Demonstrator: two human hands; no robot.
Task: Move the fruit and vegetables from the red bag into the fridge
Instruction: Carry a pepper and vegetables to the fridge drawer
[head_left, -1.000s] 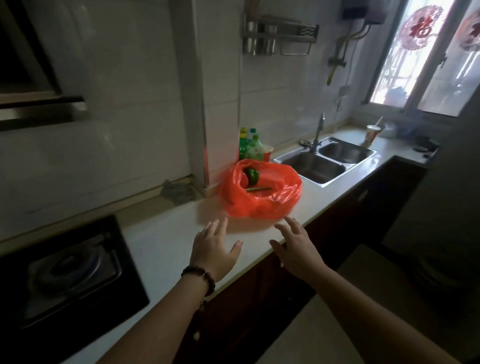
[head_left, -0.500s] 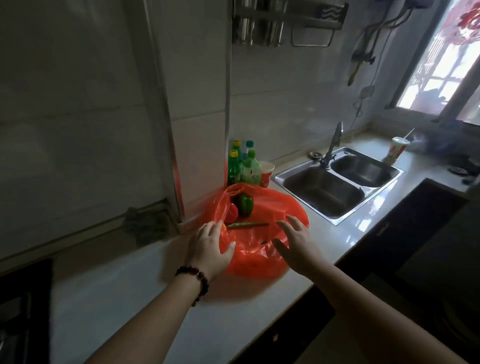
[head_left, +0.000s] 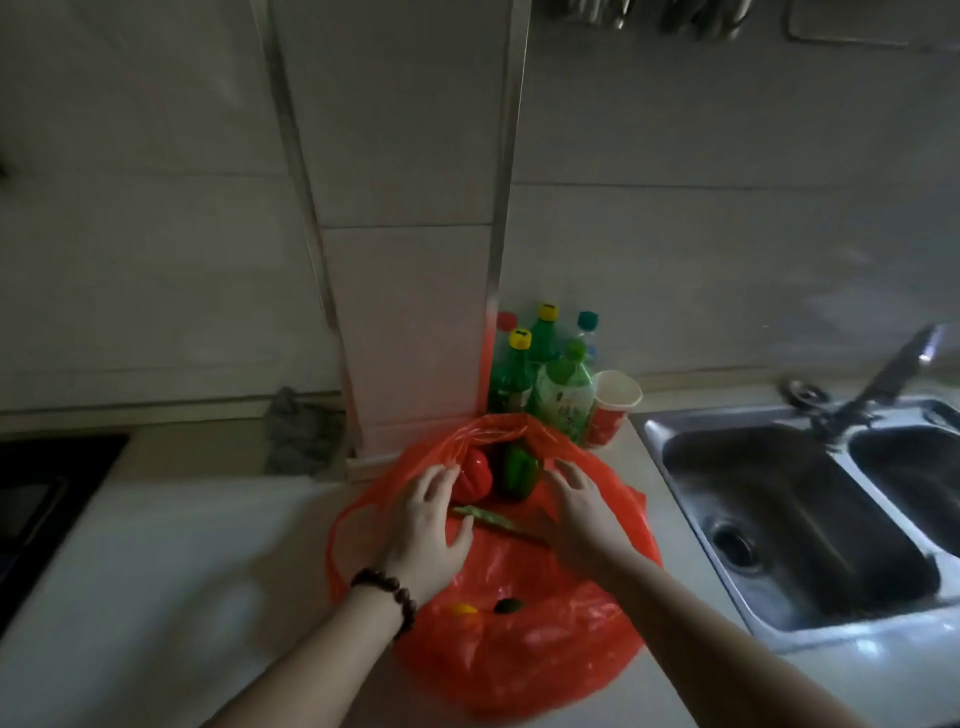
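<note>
A red plastic bag (head_left: 524, 644) lies open on the white counter. Inside its mouth sit a red pepper (head_left: 475, 478) and a green pepper (head_left: 517, 470), with a long green bean (head_left: 493, 519) in front of them. Small yellow and dark shapes show through the plastic near the front. My left hand (head_left: 428, 525) hovers over the bag's left side, fingers spread, fingertips by the red pepper. Over the right side, my right hand (head_left: 582, 514) is spread the same way, beside the green pepper. Neither hand grips anything. No fridge is in sight.
Several green bottles (head_left: 550, 379) and a red paper cup (head_left: 613, 405) stand just behind the bag against a tiled pillar. A steel double sink (head_left: 675, 431) with a tap lies to the right. A grey cloth (head_left: 301, 431) sits at the left, a dark hob (head_left: 47, 499) beyond it.
I have stepped closer and both hands have moved forward from the counter edge to over the bag's open mouth. The view now looks down into the bag.
</note>
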